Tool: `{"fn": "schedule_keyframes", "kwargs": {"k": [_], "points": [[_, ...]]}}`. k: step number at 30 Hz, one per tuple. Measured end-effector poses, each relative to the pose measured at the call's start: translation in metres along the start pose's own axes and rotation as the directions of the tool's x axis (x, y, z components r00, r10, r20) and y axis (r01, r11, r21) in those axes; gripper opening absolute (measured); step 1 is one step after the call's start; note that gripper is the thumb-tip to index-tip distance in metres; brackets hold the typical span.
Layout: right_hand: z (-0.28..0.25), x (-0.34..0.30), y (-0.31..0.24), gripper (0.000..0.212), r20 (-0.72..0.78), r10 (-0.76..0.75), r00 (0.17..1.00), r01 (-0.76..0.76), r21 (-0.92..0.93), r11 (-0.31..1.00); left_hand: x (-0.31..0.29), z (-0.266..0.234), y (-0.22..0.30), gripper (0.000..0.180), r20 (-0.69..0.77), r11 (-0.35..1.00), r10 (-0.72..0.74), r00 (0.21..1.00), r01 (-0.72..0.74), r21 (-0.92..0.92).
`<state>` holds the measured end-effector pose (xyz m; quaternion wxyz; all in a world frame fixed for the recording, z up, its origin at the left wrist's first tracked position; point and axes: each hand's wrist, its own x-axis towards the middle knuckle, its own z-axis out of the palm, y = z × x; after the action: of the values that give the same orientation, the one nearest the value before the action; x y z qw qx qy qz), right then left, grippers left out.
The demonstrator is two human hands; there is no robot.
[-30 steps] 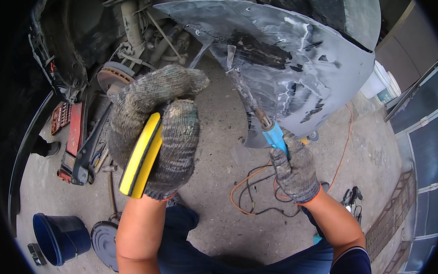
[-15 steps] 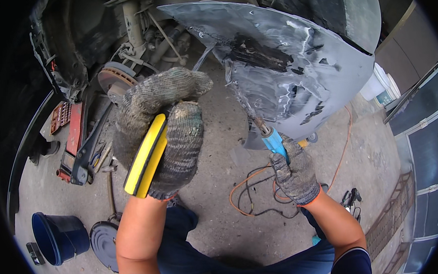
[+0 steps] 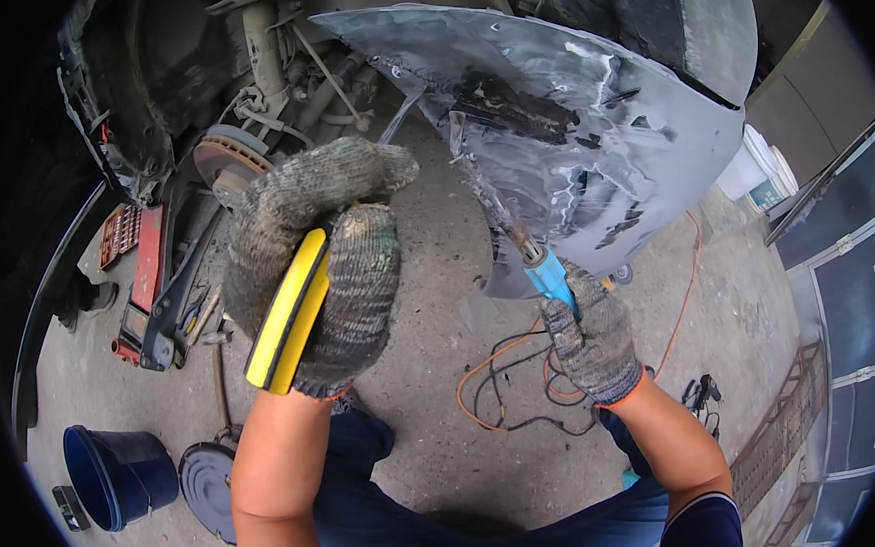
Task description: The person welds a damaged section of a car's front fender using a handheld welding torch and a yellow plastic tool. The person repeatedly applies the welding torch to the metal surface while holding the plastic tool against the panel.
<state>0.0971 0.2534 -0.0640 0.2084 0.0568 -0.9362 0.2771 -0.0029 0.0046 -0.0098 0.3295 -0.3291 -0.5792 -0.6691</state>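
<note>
My left hand (image 3: 350,289), in a grey knitted glove, is closed around a long yellow bar with a black stripe (image 3: 289,308); its kind does not show clearly. The bar's lower end sticks out by the wrist. In my gloved right hand (image 3: 602,339) is a blue-handled tool (image 3: 551,279) with a long metal shaft, like a soldering iron. That shaft slants up and left along the edge of a grey car body panel (image 3: 603,188), scuffed and patched in black and white. Whether the tip touches the panel I cannot tell.
A brake disc (image 3: 226,166) and strut (image 3: 263,48) stand exposed at the back left. A red floor jack (image 3: 147,281) and hammer (image 3: 220,372) lie left. A dark blue bucket (image 3: 119,478) is lower left. Orange and black cables (image 3: 500,395) coil on the floor.
My right hand and the blue-handled tool have shifted very slightly downward. My left hand keeps its grip on the yellow bar, a touch further left in view.
</note>
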Motion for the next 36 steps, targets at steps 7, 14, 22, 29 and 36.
{"fn": "schedule_keyframes", "kwargs": {"k": [7, 14, 22, 29, 36], "points": [[-0.006, 0.003, -0.001, 0.040, 0.019, 0.025, 1.000, -0.025, 0.004, 1.000, -0.001, 0.000, 0.000, 0.016, -0.003, 1.000, -0.005, 1.000, 0.005, 0.012], [-0.009, 0.001, 0.001, 0.038, 0.027, 0.040, 0.999, -0.041, 0.043, 0.998, 0.000, 0.000, -0.003, 0.017, 0.013, 0.999, 0.042, 0.999, -0.042, 0.006], [-0.014, 0.000, 0.002, 0.039, 0.043, 0.010, 0.999, -0.009, -0.024, 1.000, 0.001, 0.002, -0.001, 0.016, 0.004, 0.999, 0.035, 0.999, -0.035, -0.007], [-0.016, 0.000, -0.001, 0.039, 0.059, 0.028, 0.998, -0.027, -0.014, 1.000, 0.001, 0.000, 0.000, 0.016, 0.026, 0.999, 0.041, 0.999, -0.041, 0.025], [-0.018, 0.000, 0.001, 0.039, 0.073, 0.024, 0.997, -0.025, 0.001, 1.000, -0.001, 0.003, -0.001, 0.016, -0.019, 0.999, -0.008, 1.000, 0.007, -0.042]]}}
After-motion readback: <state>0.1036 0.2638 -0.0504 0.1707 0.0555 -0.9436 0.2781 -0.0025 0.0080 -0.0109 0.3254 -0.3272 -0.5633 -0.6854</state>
